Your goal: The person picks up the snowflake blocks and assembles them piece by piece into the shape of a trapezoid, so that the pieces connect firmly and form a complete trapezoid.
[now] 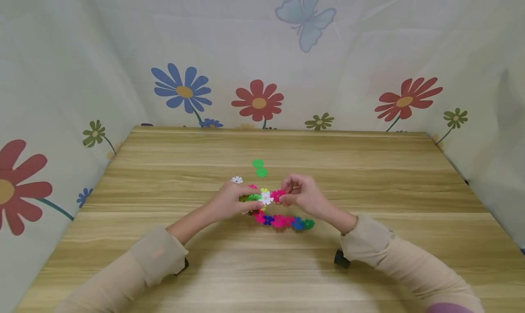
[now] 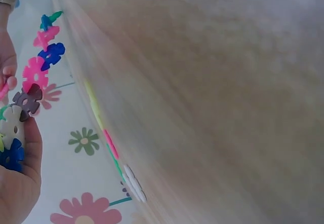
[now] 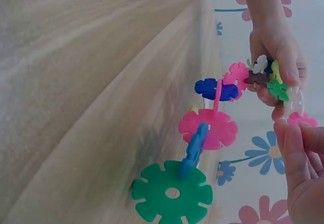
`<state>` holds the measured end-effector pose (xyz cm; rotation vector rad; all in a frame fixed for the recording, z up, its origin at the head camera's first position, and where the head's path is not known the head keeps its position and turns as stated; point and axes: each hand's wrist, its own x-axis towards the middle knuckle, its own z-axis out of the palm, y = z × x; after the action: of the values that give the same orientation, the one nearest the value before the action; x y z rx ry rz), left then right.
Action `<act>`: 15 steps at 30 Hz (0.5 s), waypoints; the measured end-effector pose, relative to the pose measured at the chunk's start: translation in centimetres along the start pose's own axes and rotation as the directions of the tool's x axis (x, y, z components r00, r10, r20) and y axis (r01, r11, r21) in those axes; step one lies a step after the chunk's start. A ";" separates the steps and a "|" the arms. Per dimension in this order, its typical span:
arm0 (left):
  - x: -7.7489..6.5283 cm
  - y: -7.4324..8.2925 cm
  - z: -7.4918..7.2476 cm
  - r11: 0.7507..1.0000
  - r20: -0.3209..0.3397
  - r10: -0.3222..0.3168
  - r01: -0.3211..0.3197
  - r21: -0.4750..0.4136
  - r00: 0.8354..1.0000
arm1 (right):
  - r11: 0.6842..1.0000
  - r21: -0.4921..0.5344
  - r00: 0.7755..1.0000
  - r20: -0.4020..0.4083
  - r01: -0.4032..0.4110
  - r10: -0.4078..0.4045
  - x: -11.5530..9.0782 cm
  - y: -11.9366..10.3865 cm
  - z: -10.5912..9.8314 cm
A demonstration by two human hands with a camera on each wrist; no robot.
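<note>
The left grip (image 1: 234, 201) partly hides the flower-disc chain (image 1: 279, 221); the left wrist view's edge crops the right grip (image 2: 6, 62).

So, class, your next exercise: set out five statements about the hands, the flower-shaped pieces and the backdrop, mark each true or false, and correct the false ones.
1. The right hand pinches a pink piece. True.
2. A yellow piece forms the chain's free end. False: a green piece ends the chain.
3. Two green pieces lie on the table. True.
4. Only one hand holds pieces. False: the left hand holds linked pieces too.
5. The backdrop butterfly is red. False: the butterfly is pale blue.
</note>
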<state>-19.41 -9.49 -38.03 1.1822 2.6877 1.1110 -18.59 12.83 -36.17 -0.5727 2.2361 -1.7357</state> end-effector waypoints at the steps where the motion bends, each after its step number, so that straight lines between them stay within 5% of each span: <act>1: -0.1 0.0 0.0 1.000 -0.007 0.022 -0.022 0.006 1.000 | 1.000 -0.005 1.000 0.008 0.006 -0.006 -0.1 0.0 0.0; 7: -0.3 0.5 0.0 0.994 -0.020 0.103 -0.102 0.032 0.995 | 1.000 0.006 0.999 0.044 0.027 -0.028 -0.5 -0.3 0.3; 15: -0.2 1.1 -0.8 0.999 0.055 -0.015 0.012 0.049 0.998 | 0.999 0.006 0.999 0.021 0.042 -0.042 -0.2 -0.8 0.5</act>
<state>-18.76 -9.55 -36.80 1.1810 2.6922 1.0018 -18.02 12.30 -35.50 -0.6388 2.2191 -1.7472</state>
